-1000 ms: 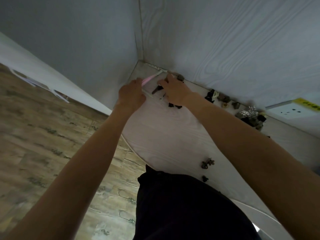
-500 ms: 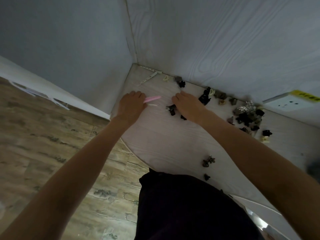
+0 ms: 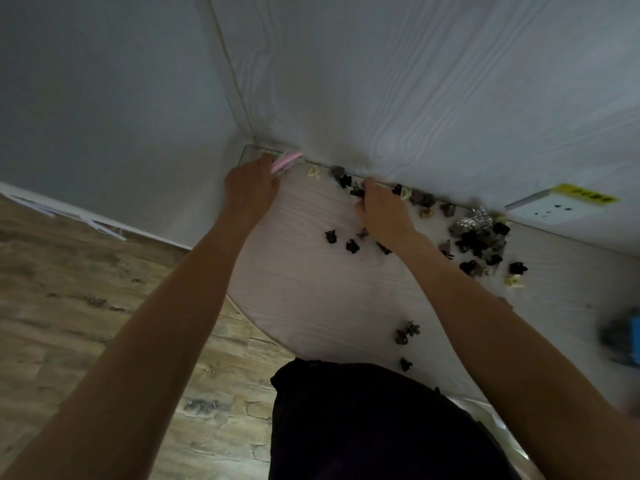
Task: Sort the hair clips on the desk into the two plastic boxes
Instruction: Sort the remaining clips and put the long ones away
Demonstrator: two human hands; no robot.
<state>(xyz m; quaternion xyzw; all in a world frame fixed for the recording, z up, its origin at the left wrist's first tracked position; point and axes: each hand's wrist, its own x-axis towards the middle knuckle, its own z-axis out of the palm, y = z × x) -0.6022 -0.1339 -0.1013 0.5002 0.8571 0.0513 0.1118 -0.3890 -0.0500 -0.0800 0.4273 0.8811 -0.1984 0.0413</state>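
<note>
The left hand (image 3: 250, 187) holds pink clips (image 3: 286, 161) near the surface (image 3: 311, 299) corner; the right hand (image 3: 382, 211) pinches a black claw clip (image 3: 356, 193) beside the wall.

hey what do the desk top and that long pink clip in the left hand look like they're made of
Desk: pale wood-grain surface with printed-looking grain lines and a matte finish, probably laminate board rather than solid wood. Pink clip, held by the left hand: smooth, evenly coloured and slim, likely plastic or painted metal; motion blur leaves it open.
</note>
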